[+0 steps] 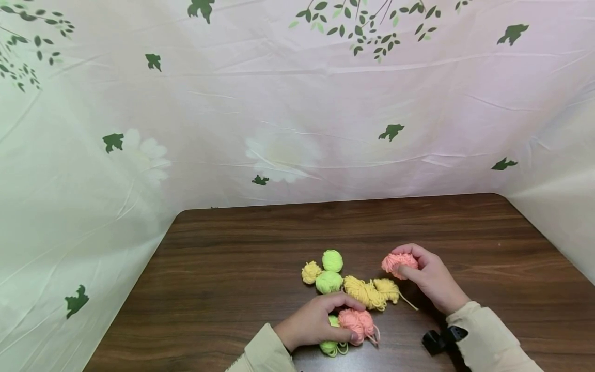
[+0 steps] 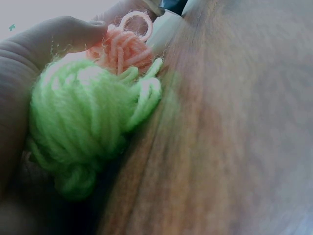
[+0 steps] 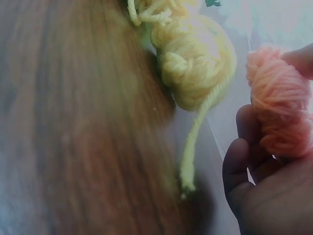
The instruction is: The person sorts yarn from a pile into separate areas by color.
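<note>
So, R hand [image 1: 432, 281] has a pink ball [image 1: 400, 264] pinched btwn thumb & fingers: grip narrow, holding just that. Ball looks lifted clear of the desk [image 1: 223, 289], nearest of all the balls to the desk's R edge, some way in from the far R corner. R wrist view shows same: thumb on one side, fingertips on the other, desk falling away below.

L hand [image 1: 316, 320] grips a 2nd pink ball [image 1: 357, 325], thumb on near side, fingers over far side, well back from desk's far edge. Loose pink loop hangs off its R side. Green skein [image 2: 83, 107] sits under L palm, touching or v. close to that pink ball, w/ own loose loops; can't tell if L hand bears on it too.

Btwn L hand & far edge: yellow yarn [image 1: 369, 293], 2 lumps (1 pc or 2, can't tell), loose tail trailing twd desk's R edge. Just L of it, oval green ball [image 1: 328, 282]; round green ball [image 1: 332, 261] right behind, twd far edge; small yellow ball [image 1: 311, 272] beside both, closest of the lot to desk's L edge.

Cream sleeves [image 1: 488, 336] on both arms, black device [image 1: 441, 340] at R wrist. Pale cloth [image 1: 223, 113] w/ dk green leaf prints past far edge.
</note>
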The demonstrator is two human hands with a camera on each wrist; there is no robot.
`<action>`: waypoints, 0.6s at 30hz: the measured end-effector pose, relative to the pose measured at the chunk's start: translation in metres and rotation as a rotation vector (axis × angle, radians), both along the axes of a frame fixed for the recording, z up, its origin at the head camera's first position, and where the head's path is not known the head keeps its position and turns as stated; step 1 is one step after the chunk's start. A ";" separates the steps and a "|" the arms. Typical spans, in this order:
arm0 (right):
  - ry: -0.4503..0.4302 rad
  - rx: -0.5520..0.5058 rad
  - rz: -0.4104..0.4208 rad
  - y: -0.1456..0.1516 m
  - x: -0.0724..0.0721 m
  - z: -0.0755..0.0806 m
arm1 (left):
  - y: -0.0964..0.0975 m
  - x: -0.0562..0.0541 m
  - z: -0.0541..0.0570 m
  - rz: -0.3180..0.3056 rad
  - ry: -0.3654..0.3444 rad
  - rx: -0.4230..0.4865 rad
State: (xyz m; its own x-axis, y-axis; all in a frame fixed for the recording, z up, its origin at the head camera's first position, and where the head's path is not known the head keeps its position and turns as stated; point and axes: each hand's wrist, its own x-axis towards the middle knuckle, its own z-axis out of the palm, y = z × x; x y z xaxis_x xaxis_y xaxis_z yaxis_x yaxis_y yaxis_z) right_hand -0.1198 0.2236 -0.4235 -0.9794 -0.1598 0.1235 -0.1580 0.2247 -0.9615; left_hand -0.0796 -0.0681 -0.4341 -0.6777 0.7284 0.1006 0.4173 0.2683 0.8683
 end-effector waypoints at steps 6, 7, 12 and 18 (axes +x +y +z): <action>0.003 0.003 -0.004 0.000 0.001 0.001 | 0.000 0.000 -0.001 0.000 -0.001 0.002; 0.005 0.006 -0.003 0.001 0.001 0.001 | 0.000 0.000 -0.001 -0.001 -0.001 0.001; 0.003 0.022 -0.006 0.001 0.001 0.001 | 0.000 -0.001 -0.001 -0.006 -0.001 0.004; -0.012 0.042 -0.019 0.004 0.001 0.000 | 0.000 -0.001 -0.002 -0.007 -0.002 0.007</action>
